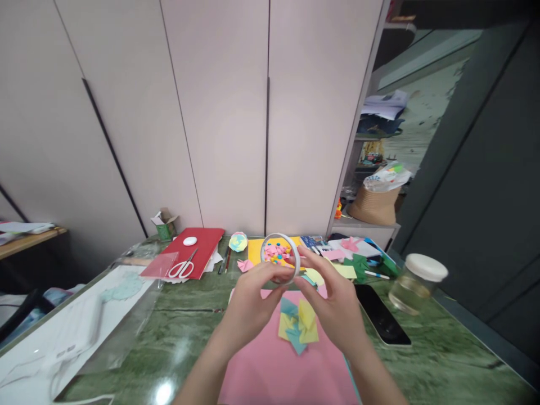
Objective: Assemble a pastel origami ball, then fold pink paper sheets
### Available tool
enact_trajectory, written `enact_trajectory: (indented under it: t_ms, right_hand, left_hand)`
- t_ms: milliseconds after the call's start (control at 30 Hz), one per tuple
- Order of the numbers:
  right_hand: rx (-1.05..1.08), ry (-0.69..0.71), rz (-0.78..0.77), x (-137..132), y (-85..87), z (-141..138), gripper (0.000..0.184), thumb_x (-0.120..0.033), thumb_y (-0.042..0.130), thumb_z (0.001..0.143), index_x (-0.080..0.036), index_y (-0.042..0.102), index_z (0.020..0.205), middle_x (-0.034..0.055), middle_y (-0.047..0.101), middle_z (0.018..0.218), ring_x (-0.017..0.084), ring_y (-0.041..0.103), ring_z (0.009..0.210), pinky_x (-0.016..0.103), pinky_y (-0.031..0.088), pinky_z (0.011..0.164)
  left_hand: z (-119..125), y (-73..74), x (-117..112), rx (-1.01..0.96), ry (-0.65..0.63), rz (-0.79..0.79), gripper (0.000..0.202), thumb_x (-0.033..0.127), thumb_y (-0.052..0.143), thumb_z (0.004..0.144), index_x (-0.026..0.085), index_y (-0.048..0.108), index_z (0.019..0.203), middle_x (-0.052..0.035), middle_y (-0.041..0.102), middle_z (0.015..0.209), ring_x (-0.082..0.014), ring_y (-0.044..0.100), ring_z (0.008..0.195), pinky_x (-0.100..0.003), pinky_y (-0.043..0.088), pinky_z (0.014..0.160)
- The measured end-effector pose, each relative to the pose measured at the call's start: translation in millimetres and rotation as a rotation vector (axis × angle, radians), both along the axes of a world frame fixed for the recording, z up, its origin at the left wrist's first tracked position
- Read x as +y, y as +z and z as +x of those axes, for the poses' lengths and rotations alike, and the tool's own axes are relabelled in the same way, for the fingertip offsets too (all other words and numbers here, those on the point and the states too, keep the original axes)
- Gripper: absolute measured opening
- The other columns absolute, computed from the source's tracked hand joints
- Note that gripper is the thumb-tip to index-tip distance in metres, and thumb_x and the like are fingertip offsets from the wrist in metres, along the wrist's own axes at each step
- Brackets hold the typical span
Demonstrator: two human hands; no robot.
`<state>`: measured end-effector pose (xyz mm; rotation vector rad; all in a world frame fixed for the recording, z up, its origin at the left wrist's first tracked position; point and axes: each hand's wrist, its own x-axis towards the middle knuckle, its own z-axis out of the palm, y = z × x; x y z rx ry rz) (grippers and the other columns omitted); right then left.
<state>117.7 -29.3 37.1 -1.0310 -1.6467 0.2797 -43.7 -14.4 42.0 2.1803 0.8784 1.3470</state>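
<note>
Both hands hold a white roll of tape (296, 262) upright above the pink paper. My left hand (253, 292) grips its lower left side with bent fingers and thumb. My right hand (331, 292) pinches its right side between fingers and thumb. Below the hands, a folded paper piece (299, 326) in yellow and blue-green lies on the pink paper (291, 377). Through the ring, small pink, yellow and blue pieces (276, 253) show on a yellow sheet (254, 251). Whether a tape end is lifted is too small to tell.
White-handled scissors (182, 268) lie on a red folder (202, 253) at left. A black phone (382, 315) and a lidded jar (415, 287) stand right of my hands. Green, pink and yellow papers (358, 267) crowd the back right. A white power strip (80, 326) is far left.
</note>
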Motion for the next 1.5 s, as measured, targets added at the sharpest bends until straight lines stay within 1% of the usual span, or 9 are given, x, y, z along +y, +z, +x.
enact_trajectory:
  t_ms: [267,433,533,800,967,1100,1233,1367,1500]
  right_hand:
    - [0.15,0.095,-0.028,-0.4,-1.5,3.7,0.03,-0.024,0.061,0.08,-0.029,0.059,0.11,0.0025,0.066,0.107,0.019,0.06,0.101,0.036,0.048,0.089]
    - [0.206,0.181,-0.078,-2.3,1.2,5.9,0.029,-0.027,0.057,0.084,-0.029,0.058,0.113,0.0045,0.066,0.106,0.02,0.059,0.104,0.039,0.047,0.09]
    - [0.245,0.169,-0.12,-3.7,2.2,6.9,0.03,-0.031,0.054,0.085,-0.029,0.057,0.115,0.0052,0.066,0.108,0.021,0.058,0.106,0.039,0.047,0.089]
    - [0.454,0.277,-0.232,-1.3,8.0,8.2,0.045,-0.028,0.066,0.075,-0.027,0.053,0.118,0.0004,0.067,0.082,0.017,0.064,0.085,0.033,0.05,0.08]
    - [0.368,0.231,-0.247,-2.8,5.9,-1.0,0.066,-0.016,0.065,0.073,-0.032,0.04,0.131,-0.005,0.067,0.075,0.014,0.063,0.079,0.037,0.046,0.088]
    - [0.236,0.151,-0.206,-4.0,-2.1,-11.2,0.07,-0.013,0.064,0.073,-0.037,0.038,0.133,-0.0071,0.068,0.074,0.015,0.065,0.085,0.043,0.039,0.099]
    - [0.232,0.175,-0.1,-1.1,-15.7,-19.8,0.076,-0.012,0.061,0.074,-0.038,0.028,0.137,-0.0046,0.07,0.086,0.015,0.067,0.084,0.039,0.051,0.086]
    - [0.129,0.161,0.008,2.4,-20.9,-23.7,0.075,-0.01,0.056,0.077,-0.038,0.024,0.139,-0.0011,0.067,0.105,0.014,0.066,0.09,0.032,0.056,0.079]
    - [-0.09,0.088,0.039,3.2,-15.3,-23.0,0.063,-0.009,0.052,0.079,-0.033,0.036,0.136,0.0031,0.059,0.121,0.015,0.065,0.091,0.031,0.055,0.082]
  left_hand:
    - [-0.6,-5.0,4.4,0.109,0.018,0.236,0.026,0.006,0.047,0.086,0.024,0.061,0.099,-0.002,0.064,0.091,-0.0142,0.056,0.085,-0.028,0.044,0.075]
    - [-0.4,1.9,-5.5,-0.13,-0.057,-0.074,0.021,0.012,0.06,0.08,0.025,0.061,0.096,0.0004,0.064,0.088,-0.0125,0.056,0.079,-0.024,0.047,0.071]
    - [-3.1,4.1,-8.0,-0.155,-0.103,-0.102,0.018,0.012,0.061,0.079,0.024,0.061,0.092,0.0013,0.064,0.085,-0.0118,0.056,0.078,-0.023,0.046,0.073]
    - [-5.5,-2.0,4.3,0.424,-0.103,0.296,0.034,0.002,0.039,0.085,0.025,0.058,0.101,-0.0008,0.066,0.096,-0.0167,0.056,0.091,-0.032,0.042,0.08]
    - [-1.2,3.5,-6.9,0.347,-0.018,0.019,0.036,0.007,0.052,0.076,0.021,0.05,0.109,-0.0064,0.057,0.112,-0.0213,0.051,0.105,-0.038,0.042,0.089]
    - [-0.6,10.2,-17.2,0.128,-0.142,-0.214,0.055,0.012,0.056,0.077,0.027,0.039,0.127,-0.0056,0.05,0.127,-0.0208,0.046,0.116,-0.036,0.04,0.095]
    - [5.2,8.4,-16.3,-0.12,-0.24,-0.341,0.029,0.021,0.046,0.088,0.024,0.051,0.116,-0.0055,0.059,0.114,-0.0179,0.057,0.1,-0.031,0.044,0.088]
    - [12.3,1.6,-11.3,-0.137,-0.047,-0.22,0.016,0.024,0.042,0.09,0.019,0.056,0.096,-0.0053,0.062,0.095,-0.0166,0.058,0.083,-0.028,0.046,0.075]
    - [12.7,-2.0,-8.3,-0.009,0.13,-0.104,0.013,0.022,0.039,0.09,0.019,0.05,0.083,-0.0031,0.057,0.083,-0.0157,0.055,0.075,-0.026,0.042,0.066]
